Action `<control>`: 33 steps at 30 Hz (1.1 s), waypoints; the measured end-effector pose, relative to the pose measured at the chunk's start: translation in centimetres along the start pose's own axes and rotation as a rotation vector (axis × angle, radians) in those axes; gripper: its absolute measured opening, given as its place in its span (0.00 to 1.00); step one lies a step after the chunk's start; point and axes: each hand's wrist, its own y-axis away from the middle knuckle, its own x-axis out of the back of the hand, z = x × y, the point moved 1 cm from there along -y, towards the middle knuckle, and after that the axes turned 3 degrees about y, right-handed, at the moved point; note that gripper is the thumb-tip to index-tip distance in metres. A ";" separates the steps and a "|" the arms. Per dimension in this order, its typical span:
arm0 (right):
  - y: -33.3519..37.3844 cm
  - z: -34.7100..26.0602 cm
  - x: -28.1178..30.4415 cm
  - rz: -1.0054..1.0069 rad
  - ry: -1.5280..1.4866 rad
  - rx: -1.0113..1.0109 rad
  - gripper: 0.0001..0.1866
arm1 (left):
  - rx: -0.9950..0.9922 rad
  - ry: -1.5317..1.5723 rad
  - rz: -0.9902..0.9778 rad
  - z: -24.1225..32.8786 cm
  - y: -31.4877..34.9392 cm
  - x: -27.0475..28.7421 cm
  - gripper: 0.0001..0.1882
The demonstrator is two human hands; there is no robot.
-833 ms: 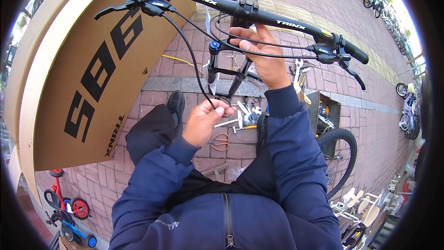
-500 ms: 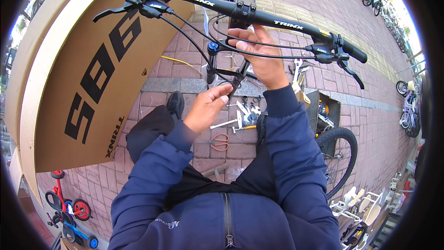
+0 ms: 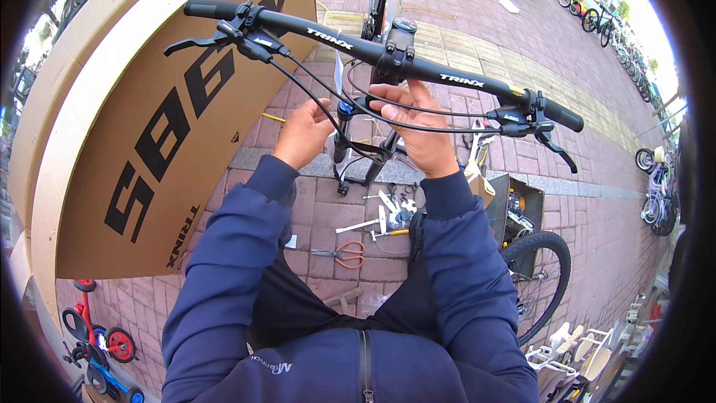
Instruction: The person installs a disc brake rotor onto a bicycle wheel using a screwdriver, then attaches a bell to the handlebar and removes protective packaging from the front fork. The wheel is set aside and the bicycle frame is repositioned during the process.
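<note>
In front of me stands a bicycle's front end, with a black handlebar (image 3: 440, 75) on its stem and a black suspension fork (image 3: 377, 164) below. Dark cables (image 3: 455, 130) loop down from both brake levers. My right hand (image 3: 421, 130) is raised behind them under the stem, thumb and fingers closed around a cable. Left of the fork's blue-capped leg, my left hand (image 3: 302, 134) has its fingers bent together toward the fork. Whatever it may hold is hidden.
A large cardboard box (image 3: 149, 134) stands at the left. On the brick paving lie scissors (image 3: 349, 254), white parts (image 3: 391, 213) and a hammer-like tool (image 3: 391, 233). A toolbox (image 3: 514, 209) and a bicycle wheel (image 3: 556, 283) are at right. Child tricycles (image 3: 101, 336) stand lower left.
My left hand has moved up and left, from below the fork crown to beside the fork's left leg. The right hand stays behind the cables. The handlebar appears slightly lower in view.
</note>
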 end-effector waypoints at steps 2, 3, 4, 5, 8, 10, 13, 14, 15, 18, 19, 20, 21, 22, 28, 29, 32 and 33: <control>0.0 0.2 -0.1 0.006 -0.025 -0.012 0.35 | -0.121 -0.210 -0.032 -1.0 -1.0 -0.8 0.23; 0.1 0.2 0.0 0.007 -0.007 -0.031 0.36 | -0.129 -0.206 -0.093 -1.6 -1.3 -1.1 0.27; 0.0 0.3 0.0 0.008 -0.009 -0.035 0.36 | -0.126 -0.209 -0.116 -2.2 -1.7 -1.6 0.31; 0.1 0.4 0.1 -0.004 0.007 -0.011 0.35 | -0.131 -0.184 -0.096 -2.8 -2.0 -2.2 0.32; -0.1 0.6 0.5 -0.020 0.041 0.029 0.36 | -0.061 -0.250 -0.112 -3.7 -3.1 -2.8 0.35; -0.1 0.7 0.9 -0.024 0.038 0.049 0.35 | -0.036 -0.266 -0.132 -3.4 -3.6 -2.5 0.30; -0.2 0.9 1.3 -0.010 -0.018 0.120 0.34 | -0.109 -0.405 -0.046 -1.6 -3.3 0.6 0.27; -0.2 1.0 1.4 -0.008 -0.035 0.131 0.33 | -0.138 -0.458 0.023 -0.7 -2.8 2.3 0.28; -0.2 1.1 1.5 -0.038 -0.050 0.154 0.35 | -0.121 -0.492 0.082 0.2 -1.8 4.7 0.28; -0.2 1.4 1.7 -0.031 -0.031 0.157 0.36 | -0.022 -0.708 0.231 3.9 4.7 12.8 0.25; -0.2 1.6 1.7 -0.028 -0.052 0.148 0.36 | -0.049 -0.709 0.327 5.5 7.8 15.3 0.20; -0.2 1.6 1.8 -0.020 -0.049 0.132 0.37 | -0.148 -0.683 0.464 7.4 10.9 17.8 0.15; -0.2 1.6 1.8 -0.032 -0.033 0.135 0.37 | -0.264 -0.789 0.610 9.6 13.9 20.3 0.12; -0.2 1.6 1.8 -0.039 -0.032 0.132 0.37 | -0.282 -0.808 0.728 11.7 16.8 22.9 0.11; -0.3 1.5 1.9 -0.026 -0.005 0.139 0.35 | 0.127 -1.442 0.633 19.1 19.6 44.7 0.45; -0.4 1.6 1.9 -0.029 -0.003 0.132 0.35 | 0.190 -1.331 0.544 18.1 19.0 47.4 0.48; -0.5 1.8 1.9 -0.021 -0.010 0.157 0.34 | 0.416 -0.913 0.379 14.8 17.3 51.9 0.53; -0.5 1.9 1.9 -0.018 -0.011 0.168 0.34 | 0.385 -0.993 0.435 14.0 17.2 52.2 0.49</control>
